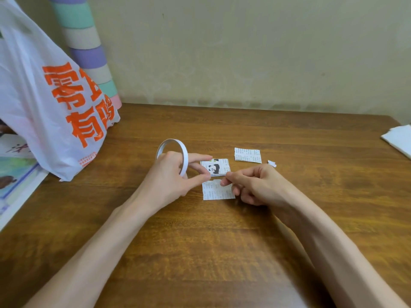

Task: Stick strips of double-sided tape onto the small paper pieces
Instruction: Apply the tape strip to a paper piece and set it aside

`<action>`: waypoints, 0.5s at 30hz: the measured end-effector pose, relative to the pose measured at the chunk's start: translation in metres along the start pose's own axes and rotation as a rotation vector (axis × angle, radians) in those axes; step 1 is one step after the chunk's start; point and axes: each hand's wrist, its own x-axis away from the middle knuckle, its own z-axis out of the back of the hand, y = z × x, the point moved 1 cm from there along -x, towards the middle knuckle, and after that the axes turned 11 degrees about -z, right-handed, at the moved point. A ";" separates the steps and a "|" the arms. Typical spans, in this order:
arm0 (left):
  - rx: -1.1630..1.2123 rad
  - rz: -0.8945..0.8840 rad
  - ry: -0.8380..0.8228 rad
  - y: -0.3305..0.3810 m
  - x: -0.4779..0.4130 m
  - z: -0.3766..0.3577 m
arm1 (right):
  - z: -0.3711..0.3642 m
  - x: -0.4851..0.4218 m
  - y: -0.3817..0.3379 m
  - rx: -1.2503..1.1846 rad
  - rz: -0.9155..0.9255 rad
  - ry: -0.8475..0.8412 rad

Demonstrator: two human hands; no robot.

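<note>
Tape roll (184, 158): thin white ring, standing on edge, held in the left hand (171, 176) at mid-surface. Left grip is closed on the roll's band; forefinger stretched out toward the far left corner of the panda piece (216, 167), thumb pointing at its near left corner.

Right hand (255, 183): fingers curled, thumb and forefinger pinched together at the panda piece's near right corner. Whether anything sits in that grip, cannot tell; too small.

Paper pieces, all flat on the wooden surface (222, 252):
- panda piece, between the two hands, printed picture up
- text piece (216, 192) just nearer than it, edges almost touching, partly under the right fingertips
- second text piece (247, 155) to the far right of the panda piece, apart from it
- small white scrap (271, 163) just beyond the right hand's knuckles

Also present: white plastic bag (51, 96) with orange characters at left; stack of pastel rolls (86, 41) behind it against the wall; printed booklets (15, 172) at left edge; white sheets (400, 138) at right edge.
</note>
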 end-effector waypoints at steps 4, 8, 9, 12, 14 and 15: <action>-0.025 -0.009 -0.059 0.001 -0.001 -0.001 | -0.004 -0.001 -0.001 0.016 -0.018 0.024; -0.074 -0.017 -0.070 -0.001 -0.003 -0.004 | -0.007 -0.002 -0.001 0.046 -0.014 0.053; -0.083 -0.019 -0.069 -0.002 -0.003 -0.005 | -0.008 -0.002 -0.001 0.056 -0.013 0.058; -0.110 -0.026 -0.078 -0.003 -0.003 -0.006 | -0.008 -0.003 -0.001 0.094 -0.030 0.081; -0.122 -0.033 -0.081 -0.004 -0.003 -0.007 | -0.009 -0.004 -0.001 0.119 -0.035 0.096; -0.126 -0.036 -0.079 -0.005 -0.002 -0.007 | -0.009 -0.004 -0.001 0.133 -0.033 0.106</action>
